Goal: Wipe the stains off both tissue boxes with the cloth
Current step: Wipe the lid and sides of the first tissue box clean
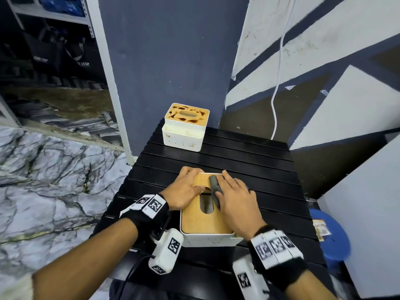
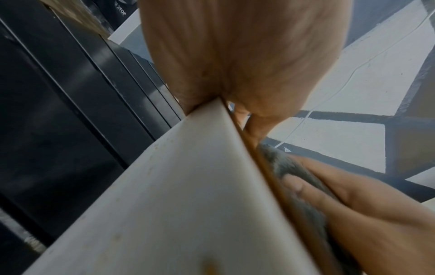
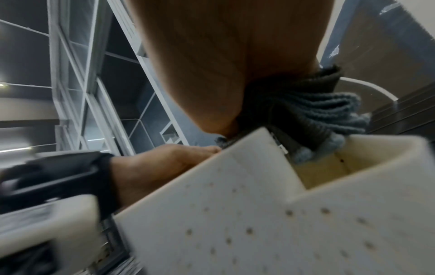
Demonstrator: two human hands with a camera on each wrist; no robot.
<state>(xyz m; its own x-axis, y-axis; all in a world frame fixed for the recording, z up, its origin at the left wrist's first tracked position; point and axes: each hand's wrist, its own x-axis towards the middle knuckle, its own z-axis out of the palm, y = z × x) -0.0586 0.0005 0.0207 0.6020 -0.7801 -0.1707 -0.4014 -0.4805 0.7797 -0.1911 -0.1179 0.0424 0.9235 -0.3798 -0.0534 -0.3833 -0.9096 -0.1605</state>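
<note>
The right hand point(image 1: 237, 203) lies flat on a folded grey cloth point(image 1: 214, 187), fingers extended, pressing it against the wooden lid of the near tissue box point(image 1: 205, 221). In the right wrist view the cloth point(image 3: 313, 109) shows ribbed grey-blue folds bunched under the palm and overhanging the box's side compartment. The left hand point(image 1: 186, 188) grips the far-left part of the same box: fingers curl over the far edge and the thumb rests on the lid beside the oval tissue slot. The two hands are just beside each other, with the cloth between them.

The near tissue box has a white speckled body and a light wooden lid; the visible lid surface shows no dark marks. Small brown specks dot its white wall point(image 3: 259, 223).

Two tissue boxes are present. The far tissue box point(image 1: 185, 126) stands well beyond the near one, at the far end of the same black slatted table point(image 1: 249, 161). It is of the same type; its wooden lid carries numerous dark brown stains around the slot, and its white front shows faint brown marks.

One cloth is visible. To the right of the near box, below table level, stands one blue stool point(image 1: 333, 234).
</note>
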